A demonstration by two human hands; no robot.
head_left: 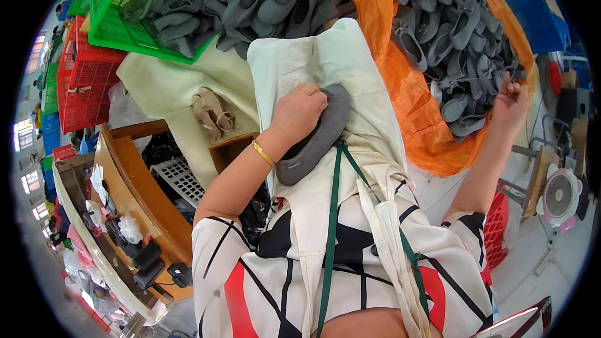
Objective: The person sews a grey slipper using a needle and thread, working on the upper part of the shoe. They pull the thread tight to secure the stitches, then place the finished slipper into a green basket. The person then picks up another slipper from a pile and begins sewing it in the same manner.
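A grey slip-on shoe [325, 122] lies aslant on the pale cloth [369, 109] over my lap. My left hand [300, 109] is closed on its edge, the fingers curled into the opening and a gold bangle at the wrist. Out to the right, my right hand [510, 100] is raised beside the orange sack's rim, thumb and fingers drawn together in a pinch. What it pinches is too small to make out; a faint thin line seems to run leftward from it. Grey shoes [463, 28] fill the orange sack [410, 128] behind that hand.
A green crate [122, 40] and a heap of grey shoes [263, 3] stand at the far side. Beige sandals [213, 112] sit left of my lap. A wooden drawer table [147, 194] is on the left, a small fan [559, 194] on the right.
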